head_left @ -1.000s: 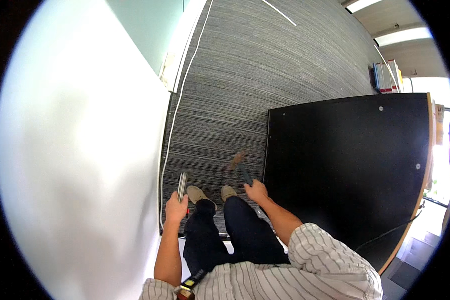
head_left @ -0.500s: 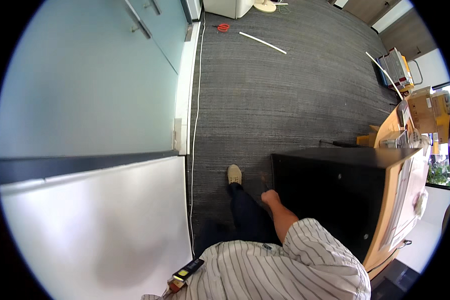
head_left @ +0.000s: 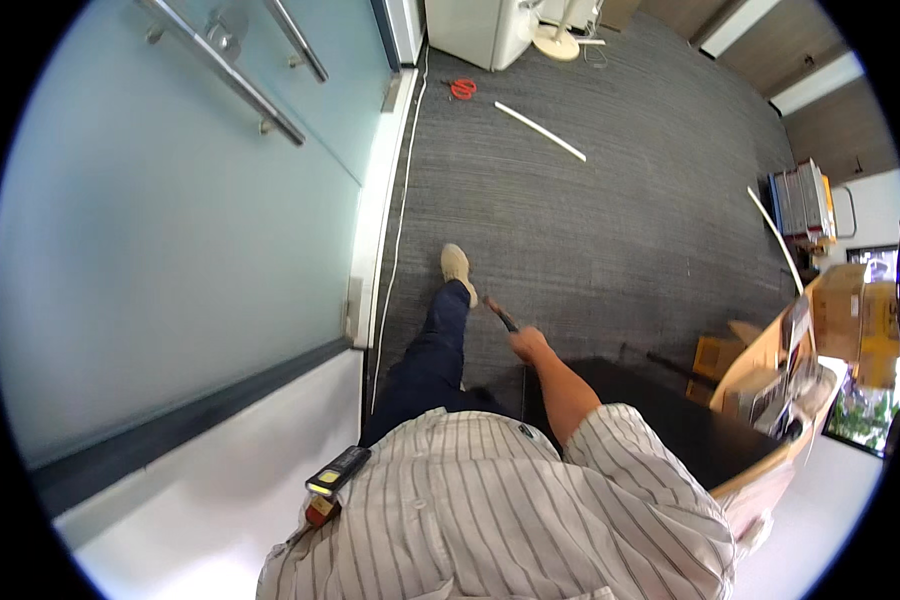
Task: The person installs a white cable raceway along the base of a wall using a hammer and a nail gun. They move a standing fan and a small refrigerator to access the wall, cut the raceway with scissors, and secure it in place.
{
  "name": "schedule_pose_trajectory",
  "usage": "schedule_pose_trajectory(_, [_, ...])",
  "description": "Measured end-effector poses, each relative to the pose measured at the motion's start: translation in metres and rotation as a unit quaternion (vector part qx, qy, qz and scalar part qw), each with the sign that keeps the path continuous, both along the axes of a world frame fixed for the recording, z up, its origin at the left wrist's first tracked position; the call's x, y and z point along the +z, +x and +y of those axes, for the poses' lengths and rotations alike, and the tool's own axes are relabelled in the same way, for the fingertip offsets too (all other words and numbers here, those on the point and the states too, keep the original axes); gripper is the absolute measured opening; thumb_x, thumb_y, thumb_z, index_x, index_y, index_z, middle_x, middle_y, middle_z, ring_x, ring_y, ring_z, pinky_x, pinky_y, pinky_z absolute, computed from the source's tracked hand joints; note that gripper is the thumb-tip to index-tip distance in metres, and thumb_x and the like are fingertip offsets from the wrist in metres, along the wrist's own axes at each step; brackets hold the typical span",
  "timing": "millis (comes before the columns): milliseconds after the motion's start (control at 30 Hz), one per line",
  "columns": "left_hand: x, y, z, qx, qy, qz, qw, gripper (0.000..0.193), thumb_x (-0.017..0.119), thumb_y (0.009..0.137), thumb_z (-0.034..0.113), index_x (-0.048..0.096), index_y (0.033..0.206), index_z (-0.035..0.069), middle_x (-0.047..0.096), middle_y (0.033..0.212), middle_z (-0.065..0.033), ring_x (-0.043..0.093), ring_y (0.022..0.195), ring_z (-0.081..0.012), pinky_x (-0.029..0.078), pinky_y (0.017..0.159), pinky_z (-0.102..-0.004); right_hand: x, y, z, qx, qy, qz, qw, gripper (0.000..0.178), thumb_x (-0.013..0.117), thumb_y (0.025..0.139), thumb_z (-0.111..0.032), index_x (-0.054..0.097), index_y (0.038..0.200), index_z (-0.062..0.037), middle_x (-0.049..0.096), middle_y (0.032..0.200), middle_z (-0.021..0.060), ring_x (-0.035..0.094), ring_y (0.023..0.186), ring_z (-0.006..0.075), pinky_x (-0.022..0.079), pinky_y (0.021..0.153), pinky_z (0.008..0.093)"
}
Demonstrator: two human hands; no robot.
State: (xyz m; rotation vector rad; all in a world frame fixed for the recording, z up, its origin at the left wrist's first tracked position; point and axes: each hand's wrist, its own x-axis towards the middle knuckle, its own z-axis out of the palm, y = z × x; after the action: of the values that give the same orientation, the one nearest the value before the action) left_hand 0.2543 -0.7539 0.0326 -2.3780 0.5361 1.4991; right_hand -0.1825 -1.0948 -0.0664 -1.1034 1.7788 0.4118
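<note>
My right hand is closed round a short tool with a dark handle and a brownish end; its exact kind is too small to tell. The tool points forward and left, above the carpet near my beige shoe. My left hand is out of view. A black device with a yellow patch hangs at the left side of my striped shirt. Farther ahead on the floor lie red-handled scissors and a white strip.
Frosted glass doors with metal handles run along the left, with a white cable beside their sill. To the right stands a black-sided desk. Cardboard boxes and another white strip are beyond it.
I have walked forward, so the desk has slipped back and the scissors and strip are nearer. My right hand, still holding the tool, has swung forward and slightly left.
</note>
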Motion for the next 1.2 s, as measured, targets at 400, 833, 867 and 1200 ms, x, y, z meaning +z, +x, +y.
schedule_pose_trajectory(400, [-0.017,-0.001,-0.452,0.040,-0.126,-0.013,0.991,0.043,0.060,0.085,0.035,0.063,0.095,-0.007,0.064,0.071,-0.0137,0.062,0.062,-0.0256,0.048,0.057,-0.0419,-0.015,-0.249,-0.119,-0.249,0.126,0.078,0.957,0.030,0.047,0.087,-0.015,0.065,0.067,-0.0004,0.059,0.059,0.0178,0.058,0.048,0.0284,0.041,0.042,0.0425])
schedule_pose_trajectory(833, [0.025,-0.042,-0.878,0.542,-0.208,0.321,0.748,0.034,0.066,0.090,0.041,0.054,0.078,0.011,0.051,0.062,0.0014,0.050,0.052,-0.0121,0.044,0.050,-0.0274,-0.005,-0.228,-0.496,-0.118,0.058,0.012,0.991,0.031,0.054,0.088,-0.023,0.064,0.069,-0.0011,0.059,0.055,0.0116,0.058,0.047,0.0234,0.044,0.045,0.0401])
schedule_pose_trajectory(867, [0.028,-0.051,-0.905,0.568,-0.206,0.348,0.716,0.035,0.066,0.090,0.041,0.054,0.078,0.011,0.051,0.062,0.0015,0.050,0.052,-0.0120,0.045,0.050,-0.0274,0.014,-0.211,-0.543,-0.198,0.043,0.002,0.979,0.029,0.058,0.086,-0.025,0.062,0.072,0.0000,0.057,0.055,0.0105,0.057,0.046,0.0228,0.043,0.044,0.0394])
schedule_pose_trajectory(1200, [0.087,-0.126,-1.127,0.639,-0.260,0.580,0.434,0.030,0.055,0.094,0.025,0.056,0.075,0.002,0.062,0.092,-0.0125,0.059,0.092,-0.0240,0.050,0.085,-0.0364,0.138,-0.135,-0.844,-0.286,-0.430,-0.060,0.854,0.031,0.066,0.082,-0.028,0.057,0.079,0.0013,0.056,0.063,0.0086,0.054,0.056,0.0170,0.044,0.055,0.0340])
